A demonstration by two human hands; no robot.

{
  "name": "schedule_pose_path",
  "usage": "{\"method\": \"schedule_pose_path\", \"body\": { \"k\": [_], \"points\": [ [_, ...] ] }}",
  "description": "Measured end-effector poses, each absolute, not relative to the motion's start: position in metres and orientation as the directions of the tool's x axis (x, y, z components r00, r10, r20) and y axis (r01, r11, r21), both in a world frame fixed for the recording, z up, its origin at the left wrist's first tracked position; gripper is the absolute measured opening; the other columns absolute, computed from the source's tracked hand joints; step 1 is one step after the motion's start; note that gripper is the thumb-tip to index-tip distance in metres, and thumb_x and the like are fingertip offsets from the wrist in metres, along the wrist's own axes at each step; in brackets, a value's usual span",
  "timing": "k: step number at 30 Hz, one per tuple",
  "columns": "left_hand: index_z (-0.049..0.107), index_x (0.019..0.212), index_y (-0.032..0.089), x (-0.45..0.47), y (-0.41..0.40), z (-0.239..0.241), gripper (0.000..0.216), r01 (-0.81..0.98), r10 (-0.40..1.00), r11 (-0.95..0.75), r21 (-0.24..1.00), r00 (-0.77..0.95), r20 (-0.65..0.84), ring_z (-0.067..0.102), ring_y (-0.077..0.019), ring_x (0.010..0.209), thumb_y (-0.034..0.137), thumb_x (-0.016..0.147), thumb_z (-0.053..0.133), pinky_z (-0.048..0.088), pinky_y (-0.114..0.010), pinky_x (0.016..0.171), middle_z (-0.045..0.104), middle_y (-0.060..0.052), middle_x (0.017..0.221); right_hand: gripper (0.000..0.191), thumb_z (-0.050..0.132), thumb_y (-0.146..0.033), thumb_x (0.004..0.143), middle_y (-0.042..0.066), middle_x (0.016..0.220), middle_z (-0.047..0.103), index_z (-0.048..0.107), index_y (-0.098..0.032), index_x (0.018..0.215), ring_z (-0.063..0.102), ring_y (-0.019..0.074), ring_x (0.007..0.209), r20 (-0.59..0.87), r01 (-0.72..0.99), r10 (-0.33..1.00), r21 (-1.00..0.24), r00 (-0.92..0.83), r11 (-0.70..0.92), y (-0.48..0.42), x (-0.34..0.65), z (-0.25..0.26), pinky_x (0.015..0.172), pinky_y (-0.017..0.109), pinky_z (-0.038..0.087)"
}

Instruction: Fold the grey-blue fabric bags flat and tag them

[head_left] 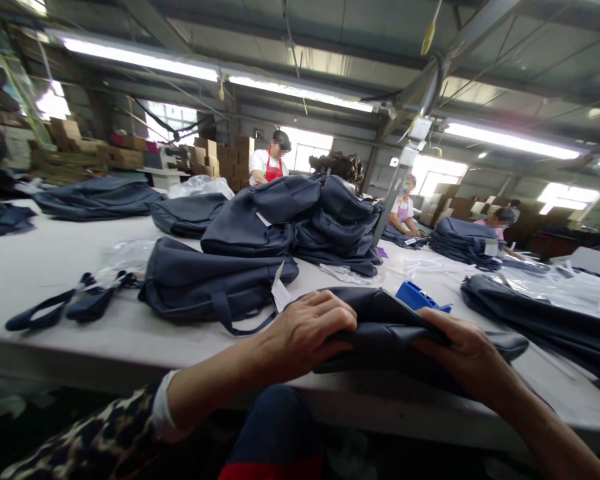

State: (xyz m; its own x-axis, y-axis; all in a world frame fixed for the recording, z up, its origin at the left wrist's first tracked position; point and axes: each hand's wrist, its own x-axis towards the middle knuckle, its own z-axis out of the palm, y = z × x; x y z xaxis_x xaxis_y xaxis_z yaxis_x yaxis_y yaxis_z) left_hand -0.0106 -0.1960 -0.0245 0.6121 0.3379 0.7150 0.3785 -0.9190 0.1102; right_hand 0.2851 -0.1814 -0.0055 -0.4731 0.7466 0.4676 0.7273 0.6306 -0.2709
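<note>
A dark navy fabric bag (380,327) lies at the near edge of the white table (55,267). My left hand (300,333) grips its left end, fingers curled over the fabric. My right hand (467,353) holds the bag's right side, fingers closed on the folded edge. A blue plastic tool (417,297) sits just behind the bag between my hands. Another navy bag with a white tag (215,283) lies flat to the left of my left hand.
A heap of navy bags (300,223) is piled mid-table, with more bags (97,197) far left and right (545,320). Loose straps (65,307) lie at the left. Clear plastic sleeves (560,283) lie at the right. Other people work across the table; cardboard boxes stand behind.
</note>
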Motion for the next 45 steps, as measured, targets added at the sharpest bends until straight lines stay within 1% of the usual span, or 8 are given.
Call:
{"method": "schedule_pose_path", "body": {
  "k": [11,17,24,28,31,36,41,45],
  "points": [
    [0.056,0.095,0.017,-0.026,-0.179,-0.022,0.025,0.643,0.414,-0.759,-0.104,0.599,0.685,0.058,-0.0154,0.075,0.036,0.102,0.041,0.041,-0.028,0.072,0.062,-0.002,0.08,0.033,0.058,-0.055,0.089,-0.003,0.069,0.061,0.063,-0.023,0.084,0.057,0.013,0.062,0.429,0.73,0.77,-0.3,-0.472,0.614,-0.176,0.274,-0.013,0.057,0.022,0.044],
    [0.059,0.114,0.02,-0.036,-0.178,-0.02,0.034,0.537,0.482,-0.839,0.087,0.661,0.575,0.054,-0.0182,0.1,0.042,0.088,0.067,0.036,-0.03,0.088,0.062,-0.004,0.105,0.034,0.057,-0.055,0.09,-0.002,0.073,0.064,0.065,-0.022,0.085,0.059,0.014,0.064,0.453,0.713,0.723,-0.233,-0.522,0.661,-0.17,0.266,-0.014,0.058,0.024,0.045],
    [0.068,0.097,0.021,-0.046,-0.179,-0.021,0.026,0.666,0.547,-0.734,-0.132,0.695,0.467,0.051,-0.0213,0.093,0.044,0.092,0.06,0.031,-0.035,0.085,0.062,-0.004,0.092,0.033,0.054,-0.051,0.093,-0.001,0.07,0.064,0.065,-0.022,0.081,0.059,0.014,0.061,0.436,0.696,0.671,-0.131,-0.599,0.706,-0.169,0.253,-0.017,0.057,0.024,0.044],
    [0.069,0.101,0.022,-0.052,-0.182,-0.032,0.026,0.664,0.539,-0.746,-0.058,0.652,0.533,0.052,-0.0186,0.093,0.042,0.096,0.054,0.031,-0.033,0.083,0.064,-0.003,0.094,0.032,0.053,-0.052,0.093,0.0,0.074,0.066,0.065,-0.024,0.084,0.063,0.0159,0.065,0.389,0.694,0.681,-0.132,-0.62,0.708,-0.166,0.253,-0.013,0.058,0.025,0.046],
    [0.069,0.098,0.021,-0.041,-0.183,-0.032,0.028,0.623,0.517,-0.779,0.065,0.58,0.629,0.055,-0.015,0.089,0.044,0.097,0.052,0.03,-0.032,0.083,0.066,-0.002,0.095,0.035,0.055,-0.057,0.089,0.001,0.079,0.07,0.065,-0.025,0.098,0.066,0.0191,0.068,0.4,0.738,0.712,-0.117,-0.577,0.665,-0.168,0.255,-0.003,0.059,0.028,0.049],
    [0.069,0.101,0.02,-0.003,-0.182,-0.011,0.033,0.546,0.424,-0.836,0.049,0.586,0.69,0.056,-0.0151,0.089,0.046,0.098,0.049,0.031,-0.032,0.085,0.068,-0.002,0.093,0.088,0.066,-0.066,0.077,0.013,0.129,0.062,0.036,-0.022,0.147,0.066,0.0308,0.105,0.629,0.751,0.562,0.055,-0.537,0.657,-0.19,0.246,0.005,0.077,0.038,0.056],
    [0.068,0.096,0.019,0.012,-0.18,0.008,0.032,0.5,0.369,-0.866,0.007,0.629,0.684,0.057,-0.0165,0.09,0.045,0.098,0.05,0.031,-0.032,0.085,0.068,-0.003,0.092,0.033,0.058,-0.049,0.09,0.009,0.152,0.042,0.059,-0.025,0.112,0.057,0.0302,0.122,0.691,0.751,0.473,0.154,-0.547,0.642,-0.21,0.253,0.0,0.089,0.039,0.052],
    [0.067,0.098,0.021,0.003,-0.176,0.018,0.026,0.384,0.264,-0.917,-0.106,0.785,0.56,0.056,-0.0185,0.096,0.045,0.093,0.059,0.031,-0.033,0.089,0.068,-0.003,0.096,0.02,0.051,-0.041,0.093,0.005,0.148,0.045,0.065,-0.026,0.09,0.055,0.0324,0.118,0.663,0.746,0.47,0.205,-0.582,0.634,-0.216,0.271,-0.001,0.087,0.044,0.049]
  ]
}}
